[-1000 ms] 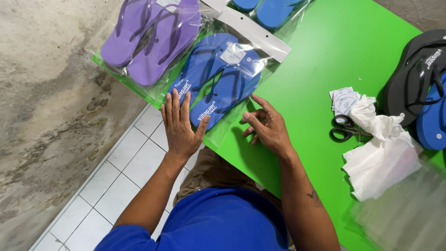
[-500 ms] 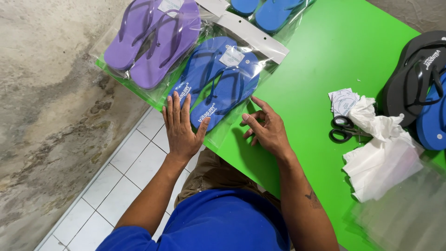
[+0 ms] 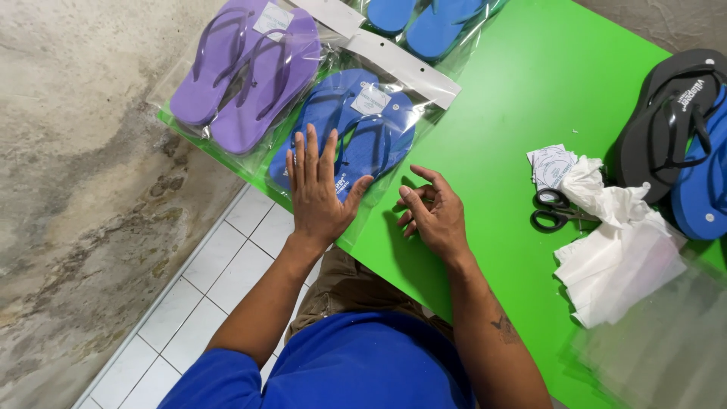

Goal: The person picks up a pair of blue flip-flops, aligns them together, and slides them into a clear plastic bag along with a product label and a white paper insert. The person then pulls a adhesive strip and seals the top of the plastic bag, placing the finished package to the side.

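Note:
My left hand (image 3: 316,189) lies flat, fingers spread, on a clear plastic bag holding a pair of blue flip-flops (image 3: 363,132) at the near left corner of the green table (image 3: 500,98). My right hand (image 3: 432,212) rests beside it on the table at the bag's near edge, fingers loosely curled with nothing clearly held. A bagged pair of purple flip-flops (image 3: 246,72) lies to the left of the blue pair, overhanging the table's edge.
Another bagged blue pair (image 3: 428,19) lies at the far edge. Black scissors (image 3: 553,212), small paper labels (image 3: 549,163) and crumpled white paper (image 3: 617,250) sit right of my hands. A loose black flip-flop (image 3: 659,113) and a blue flip-flop (image 3: 704,189) lie at the right edge. Tiled floor shows below left.
My left hand has slid further onto the blue pair's bag. My right hand has drawn back a little from the bag's edge, fingers loosened.

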